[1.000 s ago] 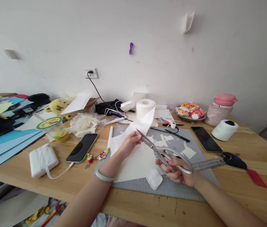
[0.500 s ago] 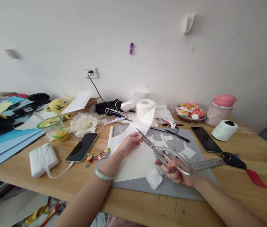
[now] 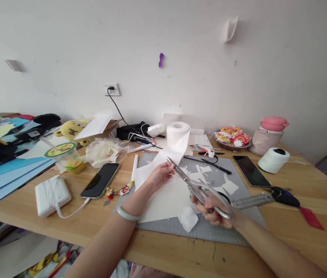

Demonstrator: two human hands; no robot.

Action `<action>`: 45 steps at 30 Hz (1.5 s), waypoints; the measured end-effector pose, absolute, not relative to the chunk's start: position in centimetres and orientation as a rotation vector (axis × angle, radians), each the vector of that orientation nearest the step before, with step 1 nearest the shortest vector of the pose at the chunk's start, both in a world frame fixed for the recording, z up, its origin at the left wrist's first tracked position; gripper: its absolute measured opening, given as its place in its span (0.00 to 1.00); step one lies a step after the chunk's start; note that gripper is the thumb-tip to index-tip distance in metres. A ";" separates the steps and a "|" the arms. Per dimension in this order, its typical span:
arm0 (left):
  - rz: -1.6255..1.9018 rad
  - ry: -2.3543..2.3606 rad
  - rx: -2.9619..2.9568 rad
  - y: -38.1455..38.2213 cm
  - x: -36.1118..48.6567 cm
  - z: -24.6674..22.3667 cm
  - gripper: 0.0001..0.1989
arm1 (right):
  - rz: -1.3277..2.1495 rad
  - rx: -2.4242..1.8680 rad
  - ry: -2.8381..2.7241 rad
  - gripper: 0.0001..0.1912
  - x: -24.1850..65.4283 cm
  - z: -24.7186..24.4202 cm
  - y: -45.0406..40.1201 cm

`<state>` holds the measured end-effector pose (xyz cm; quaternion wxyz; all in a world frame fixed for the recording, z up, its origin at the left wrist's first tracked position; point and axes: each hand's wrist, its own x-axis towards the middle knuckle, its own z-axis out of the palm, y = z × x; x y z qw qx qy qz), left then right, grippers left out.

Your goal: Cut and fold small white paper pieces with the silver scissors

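Several scraps (image 3: 231, 186) lay cut on the mat (image 3: 227, 236), the roll (image 3: 175, 135) behind with its tail (image 3: 161, 156) seemingly unsevered, right grip (image 3: 217, 210) wrapped around the scissors (image 3: 183, 175), left grip (image 3: 159, 178) pinched together at the blade tips, contents unclear.

Satin metal scissors (image 3: 187, 180); matt, smooth, apparently paper roll (image 3: 176, 136).

I'm at a cluttered craft spot, maybe in a home: a wooden tabletop (image 3: 310, 200) against a plain wall (image 3: 122, 42), with a cutting mat (image 3: 235, 233), paper scraps (image 3: 230, 187), a thread cone (image 3: 270, 164) and a plush toy (image 3: 72, 130).
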<state>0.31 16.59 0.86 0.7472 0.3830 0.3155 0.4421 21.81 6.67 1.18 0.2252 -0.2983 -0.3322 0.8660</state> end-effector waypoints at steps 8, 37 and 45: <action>0.967 0.662 0.858 16.6 0.3 0.9 0.10 | 2.349 -0.909 -0.951 0.16 21.6 1.4 6.5; 1.130 0.478 0.805 16.2 0.7 1.1 0.07 | 2.571 -0.607 -0.750 0.26 22.7 0.5 7.2; 1.158 0.504 0.832 16.1 0.9 1.2 0.09 | 2.574 -0.642 -0.717 0.27 22.6 0.5 7.2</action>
